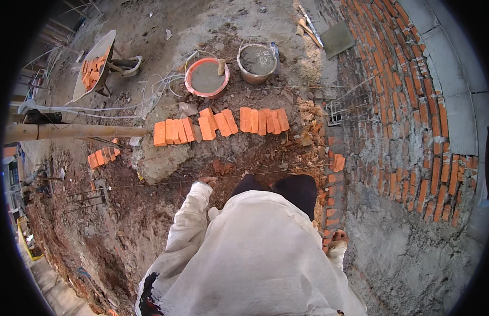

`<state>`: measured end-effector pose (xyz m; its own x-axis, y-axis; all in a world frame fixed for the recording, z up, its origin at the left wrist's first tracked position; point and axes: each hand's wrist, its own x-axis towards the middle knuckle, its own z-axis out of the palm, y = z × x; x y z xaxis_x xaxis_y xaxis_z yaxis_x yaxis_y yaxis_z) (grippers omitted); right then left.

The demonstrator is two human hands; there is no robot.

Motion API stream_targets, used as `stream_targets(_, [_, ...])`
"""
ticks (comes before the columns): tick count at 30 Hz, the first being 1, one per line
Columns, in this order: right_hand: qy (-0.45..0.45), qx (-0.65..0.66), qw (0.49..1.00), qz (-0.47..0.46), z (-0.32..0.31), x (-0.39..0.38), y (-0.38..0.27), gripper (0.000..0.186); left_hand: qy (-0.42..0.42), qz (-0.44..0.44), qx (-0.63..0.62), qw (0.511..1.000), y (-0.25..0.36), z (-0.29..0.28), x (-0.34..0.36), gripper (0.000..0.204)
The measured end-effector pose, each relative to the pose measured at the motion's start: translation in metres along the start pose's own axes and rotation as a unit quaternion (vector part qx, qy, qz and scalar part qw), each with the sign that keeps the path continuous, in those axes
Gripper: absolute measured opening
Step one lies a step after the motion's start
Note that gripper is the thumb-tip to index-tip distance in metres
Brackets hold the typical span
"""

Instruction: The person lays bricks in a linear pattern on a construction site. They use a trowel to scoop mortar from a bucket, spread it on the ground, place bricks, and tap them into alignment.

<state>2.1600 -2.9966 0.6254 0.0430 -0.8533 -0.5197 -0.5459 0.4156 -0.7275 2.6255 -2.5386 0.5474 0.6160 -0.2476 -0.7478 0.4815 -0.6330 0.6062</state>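
My left hand [206, 181] is beside my white-clad body, right at a thin taut string [276, 171] that crosses the trench; its fingers curl, but whether they grip the string is unclear. My right hand [339, 237] is low on the right, next to a narrow brick course [332, 213], fingers bent, with anything in them hidden. A loose brick [337, 163] lies on that course farther forward. Ahead of me, beyond the string, a row of orange bricks [219, 124] stands on the dirt, with another small group [103, 157] to the left.
Two buckets of grey mortar [206, 78] [257, 60] stand beyond the bricks. A wheelbarrow [102, 48] holds bricks at upper left, above a bamboo pole [76, 131] and hoses. A rough brick wall [439, 174] rises on the right; long tools [310, 29] and a grey board [339, 39] lie beside it.
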Motion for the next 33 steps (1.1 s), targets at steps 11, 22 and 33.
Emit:
stream_targets(11, [-0.178, -0.241, 0.91, -0.287, 0.121, 0.05, -0.2, 0.014, 0.107, -0.175, -0.099, 0.974, -0.194, -0.03, -0.064, 0.023])
stream_targets(22, [-0.443, -0.419, 0.613, -0.502, 0.483, -0.037, -0.352, 0.023, 0.171, -0.114, -0.399, 0.894, -0.178, 0.092, -0.131, 0.019])
stream_targets(33, [-0.05, -0.658, 0.167, -0.733, 0.928, 0.001, -0.323, 0.05, 0.233, -0.439, -0.712, 0.496, -0.242, 0.281, -0.257, 0.04])
